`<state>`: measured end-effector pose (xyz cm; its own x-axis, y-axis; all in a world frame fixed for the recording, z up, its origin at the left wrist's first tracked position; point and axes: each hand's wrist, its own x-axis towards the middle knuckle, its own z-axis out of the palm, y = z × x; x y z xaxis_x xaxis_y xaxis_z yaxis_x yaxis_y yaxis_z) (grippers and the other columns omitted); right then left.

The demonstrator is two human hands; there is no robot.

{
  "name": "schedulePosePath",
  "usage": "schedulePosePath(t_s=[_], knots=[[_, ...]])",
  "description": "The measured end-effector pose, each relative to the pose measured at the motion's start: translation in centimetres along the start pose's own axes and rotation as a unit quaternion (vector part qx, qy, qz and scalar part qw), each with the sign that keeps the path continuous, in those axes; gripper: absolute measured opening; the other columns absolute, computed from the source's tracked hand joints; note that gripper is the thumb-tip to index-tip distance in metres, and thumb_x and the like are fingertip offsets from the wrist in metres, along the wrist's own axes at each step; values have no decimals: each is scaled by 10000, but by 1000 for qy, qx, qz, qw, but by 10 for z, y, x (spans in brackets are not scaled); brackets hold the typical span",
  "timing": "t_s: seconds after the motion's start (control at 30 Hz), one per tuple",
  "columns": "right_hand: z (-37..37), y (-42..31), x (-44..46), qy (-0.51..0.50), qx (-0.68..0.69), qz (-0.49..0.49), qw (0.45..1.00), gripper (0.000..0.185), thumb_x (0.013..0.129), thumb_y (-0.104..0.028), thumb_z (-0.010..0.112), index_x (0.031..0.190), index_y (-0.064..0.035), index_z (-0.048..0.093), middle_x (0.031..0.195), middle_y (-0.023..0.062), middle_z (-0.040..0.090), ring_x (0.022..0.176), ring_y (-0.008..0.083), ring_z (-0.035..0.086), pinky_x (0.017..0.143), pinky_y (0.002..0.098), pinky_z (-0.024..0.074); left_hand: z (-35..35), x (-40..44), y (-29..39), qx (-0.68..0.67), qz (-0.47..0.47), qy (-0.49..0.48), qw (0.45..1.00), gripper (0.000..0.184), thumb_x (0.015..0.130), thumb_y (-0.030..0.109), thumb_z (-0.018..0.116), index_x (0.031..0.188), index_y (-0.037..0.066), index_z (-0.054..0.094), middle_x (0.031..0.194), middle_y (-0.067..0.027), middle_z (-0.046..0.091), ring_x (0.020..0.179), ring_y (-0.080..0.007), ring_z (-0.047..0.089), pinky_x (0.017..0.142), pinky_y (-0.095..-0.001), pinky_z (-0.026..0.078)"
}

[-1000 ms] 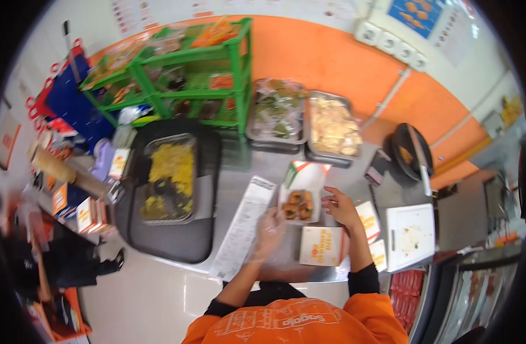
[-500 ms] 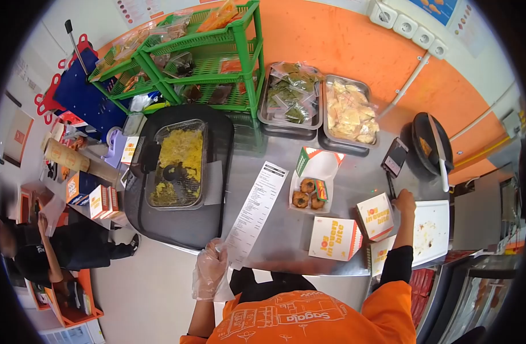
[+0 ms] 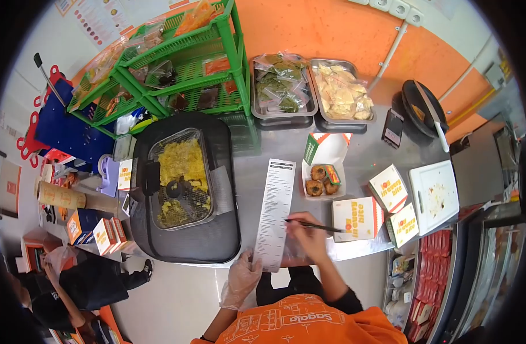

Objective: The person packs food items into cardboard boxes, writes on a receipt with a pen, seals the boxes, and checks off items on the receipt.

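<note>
My left hand [image 3: 242, 278], in a clear plastic glove, is closed on the lower left edge of a long printed receipt [image 3: 274, 212]. My bare right hand [image 3: 308, 239] is closed around a black pen [image 3: 320, 227], its tip at the right side of the paper. Just beyond that hand, an open carton [image 3: 327, 152] holds several round browned snacks [image 3: 316, 187] and a small green-and-red sachet [image 3: 332, 174]. Closed white cartons with orange and yellow print, including one carton [image 3: 355, 219] nearest my right hand, stand to the right.
To the left, a black tray [image 3: 231, 189] bears a lidded tub of yellow food [image 3: 182, 163]. Metal trays of bagged food [image 3: 343, 94], a phone [image 3: 392, 127], a black pan with a knife [image 3: 432, 112] and a cutting board [image 3: 437, 192] line the counter. Another person [image 3: 68, 286] stands at left.
My right hand has come from beside the phone, on the right, over to the receipt, bringing the pen. My left hand has shifted slightly right with the paper. The view has turned somewhat.
</note>
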<state>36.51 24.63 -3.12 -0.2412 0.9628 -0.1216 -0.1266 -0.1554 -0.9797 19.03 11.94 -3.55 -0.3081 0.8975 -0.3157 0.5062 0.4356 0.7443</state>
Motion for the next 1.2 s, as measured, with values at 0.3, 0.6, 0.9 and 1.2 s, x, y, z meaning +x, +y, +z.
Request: schedulePosePath(t_s=[0.3, 0.6, 0.9, 1.2], knots=[[43, 95, 5, 119, -82, -40, 989, 123, 851, -28, 670, 970, 3, 664, 837, 30, 657, 732, 54, 595, 629, 206, 489, -17, 9, -10, -249, -53, -260, 931, 287, 987, 166, 565, 1261, 82, 569, 629, 19, 518, 559, -44, 444, 465, -213, 320], [46, 97, 9, 120, -195, -116, 967, 140, 862, -69, 671, 990, -12, 665, 839, 80, 668, 664, 112, 609, 617, 251, 518, -11, 13, -35, -394, -136, -302, 857, 314, 1002, 216, 542, 1312, 167, 552, 608, -8, 516, 440, -35, 372, 395, -185, 256], [47, 94, 9, 105, -189, -95, 972, 159, 836, -63, 682, 987, -28, 647, 834, 82, 651, 655, 123, 612, 626, 259, 512, 1, 10, -41, -421, -141, -266, 856, 296, 1004, 195, 528, 1293, 145, 570, 587, -17, 519, 410, -35, 356, 371, -173, 241], [52, 114, 13, 174, -256, -180, 934, 161, 844, -65, 669, 997, -22, 646, 867, 129, 661, 694, 225, 635, 673, 315, 522, 10, 14, -52, -392, -143, -252, 873, 288, 985, 187, 538, 1265, 153, 597, 590, -11, 528, 425, -49, 435, 345, -183, 288]])
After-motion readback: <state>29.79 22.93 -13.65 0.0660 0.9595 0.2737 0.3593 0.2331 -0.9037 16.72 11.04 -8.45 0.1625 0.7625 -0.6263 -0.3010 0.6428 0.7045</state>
